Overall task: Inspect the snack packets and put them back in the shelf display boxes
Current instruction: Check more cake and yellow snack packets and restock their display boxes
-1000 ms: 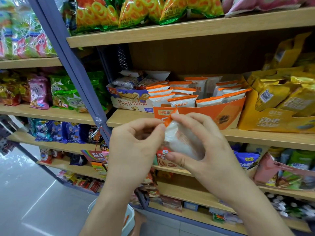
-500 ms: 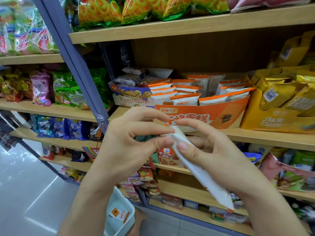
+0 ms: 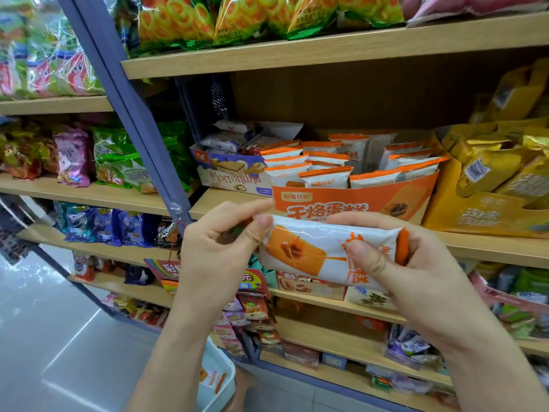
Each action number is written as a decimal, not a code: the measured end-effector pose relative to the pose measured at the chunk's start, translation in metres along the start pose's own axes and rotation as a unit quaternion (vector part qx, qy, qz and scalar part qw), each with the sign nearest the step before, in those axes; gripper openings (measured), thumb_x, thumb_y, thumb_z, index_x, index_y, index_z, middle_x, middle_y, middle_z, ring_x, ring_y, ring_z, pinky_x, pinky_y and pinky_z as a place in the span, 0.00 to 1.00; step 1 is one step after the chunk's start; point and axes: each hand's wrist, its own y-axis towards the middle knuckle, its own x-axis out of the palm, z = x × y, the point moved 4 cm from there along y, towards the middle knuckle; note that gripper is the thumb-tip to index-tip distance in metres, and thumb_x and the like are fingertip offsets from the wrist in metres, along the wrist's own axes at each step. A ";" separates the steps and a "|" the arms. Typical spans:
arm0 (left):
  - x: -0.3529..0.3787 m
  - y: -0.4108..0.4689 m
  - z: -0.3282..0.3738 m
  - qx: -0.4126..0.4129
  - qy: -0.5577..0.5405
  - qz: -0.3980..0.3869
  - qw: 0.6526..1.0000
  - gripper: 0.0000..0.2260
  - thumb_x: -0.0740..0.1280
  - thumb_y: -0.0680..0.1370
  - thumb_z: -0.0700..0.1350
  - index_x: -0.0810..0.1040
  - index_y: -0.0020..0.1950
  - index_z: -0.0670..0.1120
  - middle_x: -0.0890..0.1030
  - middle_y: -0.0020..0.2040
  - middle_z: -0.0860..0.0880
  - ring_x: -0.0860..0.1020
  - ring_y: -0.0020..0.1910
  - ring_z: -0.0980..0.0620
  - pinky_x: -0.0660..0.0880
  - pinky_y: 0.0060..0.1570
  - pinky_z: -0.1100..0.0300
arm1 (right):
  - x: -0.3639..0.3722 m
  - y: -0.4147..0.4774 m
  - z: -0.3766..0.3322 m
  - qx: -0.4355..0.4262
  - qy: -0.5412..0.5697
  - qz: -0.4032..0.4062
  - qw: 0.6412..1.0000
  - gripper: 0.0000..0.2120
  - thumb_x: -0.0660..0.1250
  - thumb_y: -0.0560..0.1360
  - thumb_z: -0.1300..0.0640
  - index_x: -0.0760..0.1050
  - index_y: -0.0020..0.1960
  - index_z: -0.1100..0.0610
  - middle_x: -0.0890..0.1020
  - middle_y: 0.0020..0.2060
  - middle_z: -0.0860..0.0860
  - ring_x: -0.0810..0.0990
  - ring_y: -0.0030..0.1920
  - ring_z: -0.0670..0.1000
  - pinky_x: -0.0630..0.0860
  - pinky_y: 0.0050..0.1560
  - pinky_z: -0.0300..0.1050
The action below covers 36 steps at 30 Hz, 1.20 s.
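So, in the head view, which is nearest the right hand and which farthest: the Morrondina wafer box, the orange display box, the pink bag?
1. Orange display box, just above the right hand.
2. Morrondina wafer box, up and left.
3. Pink bag, far left shelf.

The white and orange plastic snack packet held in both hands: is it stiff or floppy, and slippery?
Probably soft, not stiff: the white and orange plastic snack packet wrinkles where the left hand and right hand pinch its ends. Its glossy film may be slightly slippery. Likely light, since fingertips alone hold it up.
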 end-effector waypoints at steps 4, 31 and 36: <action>-0.003 0.004 -0.001 0.058 0.066 -0.079 0.993 0.05 0.72 0.75 0.47 0.85 0.50 0.52 0.80 0.47 0.57 0.79 0.50 0.55 0.76 0.44 0.68 | -0.004 0.001 -0.003 0.010 0.004 0.027 1.000 0.13 0.69 0.68 0.51 0.83 0.51 0.45 0.86 0.50 0.49 0.85 0.51 0.51 0.81 0.43 0.41; 0.023 0.007 0.016 0.154 0.232 -0.067 0.958 0.10 0.67 0.77 0.49 0.85 0.47 0.46 0.78 0.42 0.59 0.77 0.43 0.61 0.70 0.39 0.73 | -0.020 0.008 -0.014 0.007 0.026 0.064 0.998 0.12 0.70 0.65 0.53 0.85 0.48 0.46 0.87 0.47 0.49 0.85 0.50 0.49 0.81 0.43 0.39; 0.049 0.005 0.024 0.162 0.232 -0.145 0.948 0.13 0.64 0.76 0.47 0.82 0.57 0.47 0.80 0.53 0.56 0.78 0.54 0.56 0.75 0.49 0.68 | -0.024 0.008 -0.016 -0.004 -0.036 0.052 0.998 0.14 0.69 0.68 0.53 0.82 0.53 0.49 0.86 0.48 0.46 0.84 0.51 0.47 0.81 0.45 0.38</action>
